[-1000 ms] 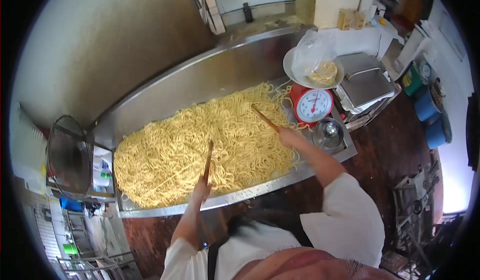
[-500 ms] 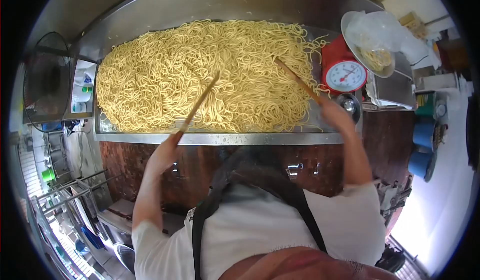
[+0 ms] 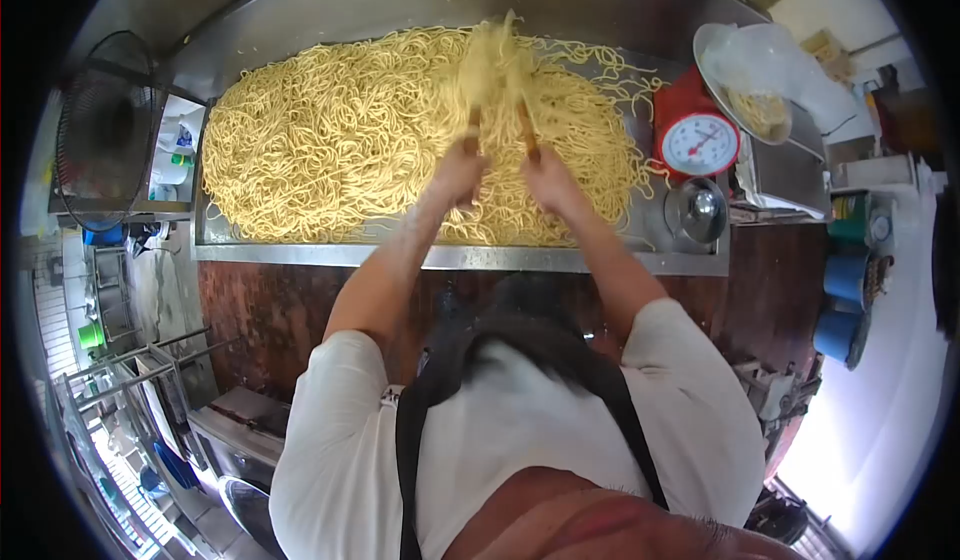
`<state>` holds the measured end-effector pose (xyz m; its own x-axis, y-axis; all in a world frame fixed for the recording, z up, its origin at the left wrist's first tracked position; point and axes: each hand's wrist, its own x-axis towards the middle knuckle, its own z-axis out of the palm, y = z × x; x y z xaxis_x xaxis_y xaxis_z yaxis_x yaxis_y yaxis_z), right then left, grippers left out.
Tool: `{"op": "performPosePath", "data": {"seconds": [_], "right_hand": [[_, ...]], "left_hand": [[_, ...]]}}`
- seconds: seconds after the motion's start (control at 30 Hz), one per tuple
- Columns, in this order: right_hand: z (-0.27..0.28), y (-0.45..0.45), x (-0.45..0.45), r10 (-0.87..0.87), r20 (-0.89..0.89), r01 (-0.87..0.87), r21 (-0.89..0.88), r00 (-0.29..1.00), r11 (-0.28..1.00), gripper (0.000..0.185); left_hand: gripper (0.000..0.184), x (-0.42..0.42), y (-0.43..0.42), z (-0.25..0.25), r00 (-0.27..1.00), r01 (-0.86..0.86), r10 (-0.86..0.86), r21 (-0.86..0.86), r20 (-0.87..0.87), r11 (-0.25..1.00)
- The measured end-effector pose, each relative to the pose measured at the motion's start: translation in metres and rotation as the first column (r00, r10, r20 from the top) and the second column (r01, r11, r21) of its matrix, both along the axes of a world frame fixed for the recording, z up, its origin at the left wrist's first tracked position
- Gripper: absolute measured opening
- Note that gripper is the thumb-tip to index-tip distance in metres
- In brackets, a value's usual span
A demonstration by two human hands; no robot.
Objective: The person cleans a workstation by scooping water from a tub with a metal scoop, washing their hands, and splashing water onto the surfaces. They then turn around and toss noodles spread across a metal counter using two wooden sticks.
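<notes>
Yellow noodles point(image 3: 330, 140) lie in a wide heap across a shallow metal tray point(image 3: 430, 256). My left hand point(image 3: 460, 172) is closed around a wooden stick point(image 3: 474, 120) over the heap's middle. Just right of it, my right hand point(image 3: 552, 178) grips a second wooden stick point(image 3: 528, 128). Both sticks point away from me, their far ends hidden in a raised, motion-blurred clump of noodles point(image 3: 497, 65). Some noodles trail toward the tray's right side.
A red scale point(image 3: 698, 143) stands at the right, beside a metal bowl point(image 3: 695, 210). Above the scale is a white bowl point(image 3: 712, 55) with noodles and a plastic bag point(image 3: 775, 60). A round fan-like grille point(image 3: 105, 130) is at far left; blue buckets point(image 3: 846, 278) are at far right.
Both hands have moved inward and farther over the tray, bringing the sticks close together. A clump of noodles has risen between them. The view has also tilted down since the earliest frame.
</notes>
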<state>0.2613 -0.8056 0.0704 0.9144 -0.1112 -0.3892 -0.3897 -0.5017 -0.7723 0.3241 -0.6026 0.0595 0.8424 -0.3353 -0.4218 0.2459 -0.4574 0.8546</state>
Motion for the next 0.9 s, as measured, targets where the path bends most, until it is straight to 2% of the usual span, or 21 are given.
{"op": "performPosePath", "data": {"seconds": [0.03, 0.07, 0.1, 0.17, 0.2, 0.23, 0.27, 0.3, 0.33, 0.37, 0.4, 0.43, 0.47, 0.5, 0.53, 0.57, 0.67, 0.73, 0.77, 0.8, 0.9], "right_hand": [[0.018, -0.008, 0.001, -0.03, 0.169, 0.036, -0.03, 0.985, 0.999, 0.029], [0.035, -0.023, -0.001, -0.054, 0.331, 0.076, -0.054, 0.942, 0.996, 0.029], [0.066, -0.047, -0.013, 0.043, 0.22, -0.002, -0.181, 0.975, 0.984, 0.031], [0.076, -0.12, -0.058, 0.161, 0.098, -0.116, -0.36, 0.982, 0.926, 0.038], [0.093, -0.148, -0.097, 0.243, 0.188, -0.134, -0.457, 0.952, 0.879, 0.04], [0.107, -0.178, -0.136, 0.143, -0.061, -0.155, -0.468, 0.988, 0.87, 0.043], [0.152, -0.178, -0.164, 0.017, -0.279, -0.144, -0.443, 0.96, 0.885, 0.045], [0.165, -0.189, -0.185, 0.07, -0.328, -0.215, -0.43, 0.942, 0.877, 0.047], [0.158, -0.19, -0.192, 0.074, -0.403, -0.269, -0.452, 0.912, 0.85, 0.051], [0.121, -0.19, -0.189, 0.107, -0.342, -0.262, -0.448, 0.934, 0.855, 0.054], [0.071, -0.192, -0.175, 0.143, -0.27, -0.256, -0.45, 0.952, 0.855, 0.057], [0.04, -0.168, -0.135, 0.04, -0.172, -0.099, -0.35, 0.984, 0.932, 0.056], [-0.015, -0.157, -0.093, 0.114, 0.083, -0.075, -0.374, 0.99, 0.924, 0.045], [-0.034, -0.133, -0.044, 0.087, -0.039, -0.095, -0.334, 0.995, 0.938, 0.036], [-0.058, -0.117, 0.0, 0.164, 0.083, -0.14, -0.243, 0.983, 0.96, 0.031], [-0.036, -0.103, 0.007, 0.138, 0.137, -0.108, -0.206, 0.981, 0.973, 0.03], [-0.023, -0.085, -0.007, 0.117, 0.196, -0.08, -0.187, 0.974, 0.979, 0.029], [-0.055, -0.079, -0.045, 0.128, 0.222, -0.062, -0.284, 0.967, 0.957, 0.03], [-0.066, -0.064, -0.056, 0.056, 0.172, -0.016, -0.23, 0.983, 0.973, 0.031], [-0.073, -0.041, -0.069, -0.016, 0.096, 0.033, -0.17, 0.995, 0.985, 0.032], [0.028, -0.012, -0.041, -0.067, -0.101, 0.069, 0.015, 0.993, 0.997, 0.033]], "left_hand": [[0.049, 0.004, -0.007, 0.053, 0.991, -0.063, 0.046, -0.129, -0.126, 0.99], [0.048, 0.004, 0.005, 0.058, 0.999, -0.032, 0.027, -0.132, -0.039, 0.991], [0.048, -0.002, 0.029, 0.061, 0.999, -0.004, 0.009, -0.131, 0.037, 0.991], [0.043, -0.015, 0.101, 0.083, 0.986, 0.161, -0.166, 0.198, 0.007, 0.967], [0.05, -0.018, 0.167, 0.034, 0.905, 0.222, -0.287, 0.229, 0.313, 0.948], [0.05, -0.041, 0.206, 0.06, 0.952, 0.196, -0.245, 0.249, 0.185, 0.949], [0.052, -0.064, 0.202, 0.135, 0.978, 0.165, -0.115, 0.313, -0.172, 0.935], [0.047, -0.076, 0.243, 0.122, 0.972, 0.198, -0.125, 0.407, -0.197, 0.892], [0.043, -0.087, 0.237, 0.137, 0.953, 0.292, -0.3, 0.411, -0.047, 0.864], [0.044, -0.086, 0.216, 0.138, 0.925, 0.37, -0.234, 0.571, -0.299, 0.733], [0.048, -0.087, 0.18, 0.128, 0.951, 0.296, -0.216, 0.447, -0.223, 0.844], [0.046, -0.074, 0.181, 0.054, 0.878, 0.359, -0.455, 0.42, 0.152, 0.833], [0.047, -0.047, 0.132, 0.029, 0.928, 0.326, -0.37, 0.556, -0.035, 0.764], [0.045, -0.021, 0.097, -0.015, 0.856, 0.359, -0.494, 0.515, 0.15, 0.778], [0.045, 0.006, 0.046, -0.023, 0.85, 0.361, -0.483, 0.435, 0.211, 0.825], [0.045, 0.019, -0.004, 0.014, 0.929, 0.34, -0.371, 0.349, 0.022, 0.873], [0.047, 0.019, -0.006, 0.038, 0.967, 0.255, -0.254, 0.263, -0.038, 0.931], [0.054, 0.002, 0.026, -0.036, 0.954, 0.28, -0.297, 0.227, 0.047, 0.933], [0.058, -0.007, 0.042, -0.072, 0.944, 0.293, -0.317, 0.21, 0.091, 0.933], [0.056, -0.023, 0.027, -0.059, 0.96, 0.217, -0.244, 0.188, 0.137, 0.958], [0.047, 0.002, -0.026, -0.014, 0.971, 0.175, -0.199, 0.174, 0.13, 0.969]]}}
